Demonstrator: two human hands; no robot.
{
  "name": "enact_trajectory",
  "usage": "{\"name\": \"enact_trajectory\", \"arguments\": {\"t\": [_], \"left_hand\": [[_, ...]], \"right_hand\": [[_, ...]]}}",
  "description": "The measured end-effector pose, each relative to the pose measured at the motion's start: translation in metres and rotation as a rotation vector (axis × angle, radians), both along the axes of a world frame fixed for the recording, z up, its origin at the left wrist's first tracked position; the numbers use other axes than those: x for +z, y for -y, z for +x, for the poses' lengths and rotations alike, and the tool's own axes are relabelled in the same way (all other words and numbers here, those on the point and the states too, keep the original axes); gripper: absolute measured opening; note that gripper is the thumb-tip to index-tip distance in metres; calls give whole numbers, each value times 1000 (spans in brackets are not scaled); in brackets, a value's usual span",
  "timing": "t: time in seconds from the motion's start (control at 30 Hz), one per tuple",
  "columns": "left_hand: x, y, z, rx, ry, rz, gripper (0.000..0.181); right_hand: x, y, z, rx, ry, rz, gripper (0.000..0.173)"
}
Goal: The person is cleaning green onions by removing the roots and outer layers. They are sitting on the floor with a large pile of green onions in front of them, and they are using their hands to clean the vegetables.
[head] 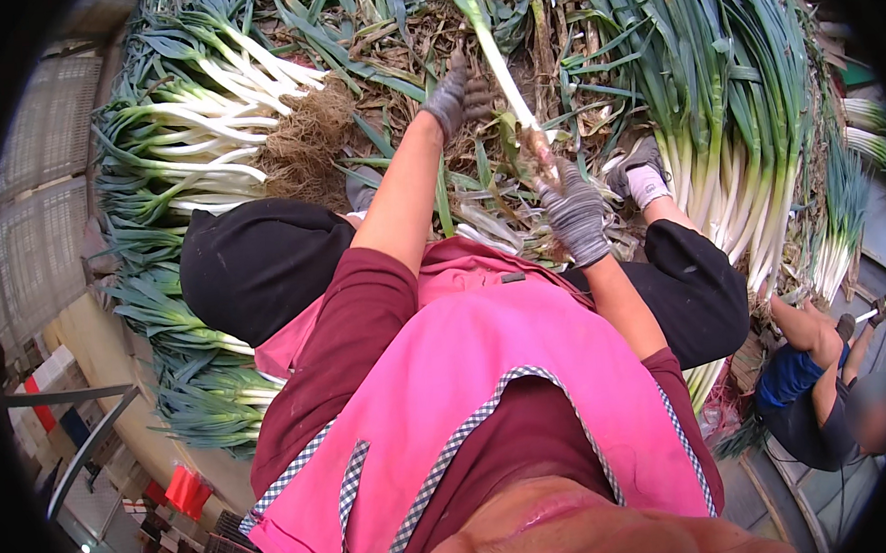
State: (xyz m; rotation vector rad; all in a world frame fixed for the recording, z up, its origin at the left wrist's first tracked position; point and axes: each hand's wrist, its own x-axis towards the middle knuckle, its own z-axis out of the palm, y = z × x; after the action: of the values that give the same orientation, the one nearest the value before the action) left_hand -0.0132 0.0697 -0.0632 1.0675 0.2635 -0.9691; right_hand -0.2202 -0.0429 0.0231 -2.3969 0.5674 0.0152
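Observation:
My right hand [573, 213], in a grey striped glove, grips the root end of a single leek [507, 85], whose white shank slants up and away from me to its green leaves at the picture's top. To the left of that shank, my left hand [457, 95], in a dirty grey glove, is raised with its fingers apart and nothing in it. Below and between the hands lie peeled leaf scraps [489, 225]. A pile of leeks with roots [244, 129] lies to the left, and long leeks [737, 148] are heaped to the right.
Dry and green leaf litter [394, 54] covers the ground ahead. My shod foot [637, 172] rests beside the right heap. A co-worker [818, 407] sits at the lower right, holding a leek. Crates [235, 543] and a red bag [187, 491] stand at the lower left.

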Motion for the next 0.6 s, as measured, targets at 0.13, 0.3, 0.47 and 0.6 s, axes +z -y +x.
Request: {"name": "enact_trajectory", "arguments": {"t": [0.13,0.3,0.47,0.6], "left_hand": [[-9,20,18,306,-180,45,36],[1,21,15,397,-241,-283,16],[33,11,37,354,-165,-275,14],[45,-7,51,454,-114,-242,13]], "right_hand": [[-5,-27,3,92,-154,30,62],[-33,-4,79,129,273,-96,80],[-41,-19,101,260,274,455,50],[26,-15,46,295,-11,260,36]]}}
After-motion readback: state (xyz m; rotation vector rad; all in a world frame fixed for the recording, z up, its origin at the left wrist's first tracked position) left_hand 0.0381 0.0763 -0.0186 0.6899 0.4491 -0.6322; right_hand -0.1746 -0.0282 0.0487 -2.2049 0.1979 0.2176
